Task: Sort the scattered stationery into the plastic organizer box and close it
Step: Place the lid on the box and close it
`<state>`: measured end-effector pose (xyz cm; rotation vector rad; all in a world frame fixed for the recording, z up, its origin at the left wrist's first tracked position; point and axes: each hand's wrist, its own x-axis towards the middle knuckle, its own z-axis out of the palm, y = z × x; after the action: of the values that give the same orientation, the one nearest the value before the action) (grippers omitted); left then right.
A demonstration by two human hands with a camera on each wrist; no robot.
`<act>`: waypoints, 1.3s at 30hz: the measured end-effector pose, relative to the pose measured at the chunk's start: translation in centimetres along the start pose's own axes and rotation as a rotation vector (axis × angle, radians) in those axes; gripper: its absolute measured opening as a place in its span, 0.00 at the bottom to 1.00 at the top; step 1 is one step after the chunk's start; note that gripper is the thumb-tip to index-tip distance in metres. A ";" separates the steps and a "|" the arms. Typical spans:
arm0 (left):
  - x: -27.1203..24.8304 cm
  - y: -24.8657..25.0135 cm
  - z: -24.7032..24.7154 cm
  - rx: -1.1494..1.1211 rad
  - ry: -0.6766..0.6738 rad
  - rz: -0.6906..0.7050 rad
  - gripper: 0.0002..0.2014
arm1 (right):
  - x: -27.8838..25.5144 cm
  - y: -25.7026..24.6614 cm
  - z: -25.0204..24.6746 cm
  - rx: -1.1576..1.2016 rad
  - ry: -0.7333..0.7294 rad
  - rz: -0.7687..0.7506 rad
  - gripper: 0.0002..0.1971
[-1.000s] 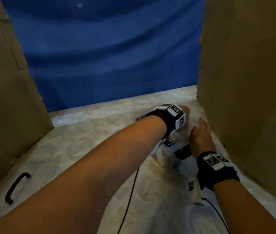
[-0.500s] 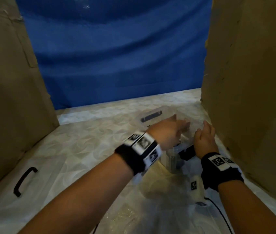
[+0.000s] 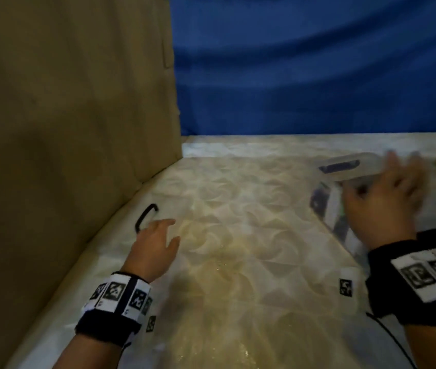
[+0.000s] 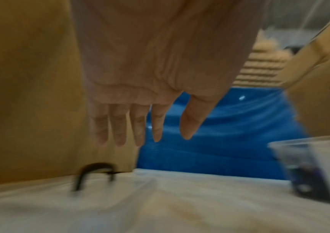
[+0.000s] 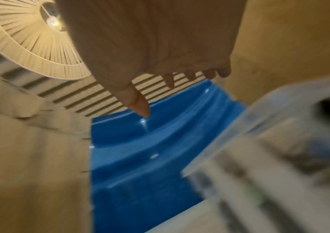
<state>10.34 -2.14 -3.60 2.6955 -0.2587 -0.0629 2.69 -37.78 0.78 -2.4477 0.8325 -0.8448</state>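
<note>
Pale patterned table (image 3: pixel 238 235), clear blurred organizer box (image 3: pixel 350 182) with dark contents, both hands spread, empty.

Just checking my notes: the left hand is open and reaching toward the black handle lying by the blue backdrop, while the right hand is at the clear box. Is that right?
Not quite. The black handle lies by the cardboard wall on the left, not by the blue backdrop; the head view shows it. The rest holds: the left hand is open and reaching toward it, and the right hand is at the clear box.
</note>
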 end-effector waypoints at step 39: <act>4.1 9.1 -3.8 -0.390 0.055 0.458 0.31 | -1.9 -5.1 1.3 0.949 -0.135 0.151 0.13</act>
<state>13.14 -9.43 3.71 2.1919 -0.7540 0.0885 4.37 -32.52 1.87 -1.5608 0.4049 -0.7631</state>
